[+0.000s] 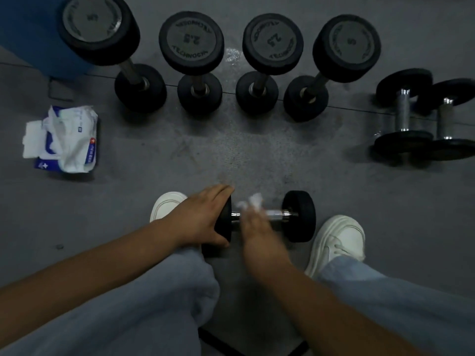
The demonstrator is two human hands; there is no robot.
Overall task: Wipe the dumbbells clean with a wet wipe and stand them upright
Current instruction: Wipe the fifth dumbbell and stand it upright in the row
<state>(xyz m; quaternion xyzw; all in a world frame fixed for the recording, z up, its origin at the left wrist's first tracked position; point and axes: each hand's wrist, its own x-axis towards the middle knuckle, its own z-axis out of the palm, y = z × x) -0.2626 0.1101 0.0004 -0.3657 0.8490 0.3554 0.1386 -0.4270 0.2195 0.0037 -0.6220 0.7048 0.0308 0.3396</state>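
A small black dumbbell (299, 215) with a chrome handle lies on its side on the grey floor between my feet. My left hand (199, 218) grips its left head. My right hand (253, 224), blurred, holds a white wet wipe (253, 201) against the handle. Several black dumbbells stand upright in a row at the back, among them two marked 2.5 (191, 43) (272, 43). Two more dumbbells (403, 114) lie on their sides at the right.
An open wet wipe pack (68, 138) with loose white wipes lies on the floor at the left. A blue object (28, 34) fills the top left corner. My white shoes (339, 240) flank the dumbbell, and my knees fill the foreground.
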